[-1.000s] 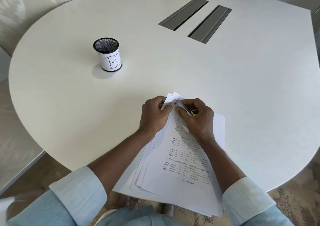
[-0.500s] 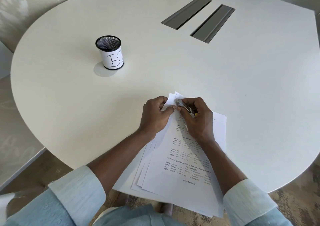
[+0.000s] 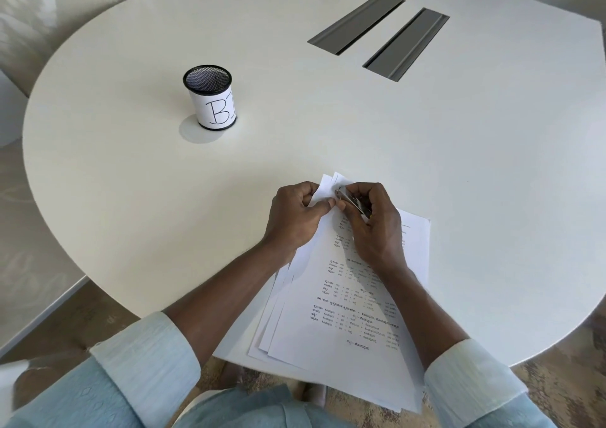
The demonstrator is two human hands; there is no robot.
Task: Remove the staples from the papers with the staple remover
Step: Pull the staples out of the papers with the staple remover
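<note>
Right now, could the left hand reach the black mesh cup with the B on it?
Probably yes. Only bare white table lies between the left hand and the black mesh cup with the B label. But that hand pinches the white printed papers, so it must let go first.

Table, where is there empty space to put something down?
The table is bare on the right, between the two grey slots and the papers. Another bare patch lies between the mesh cup and the left hand. It is crowded at the near edge, where both hands work on the papers, the right hand holding the staple remover.
</note>
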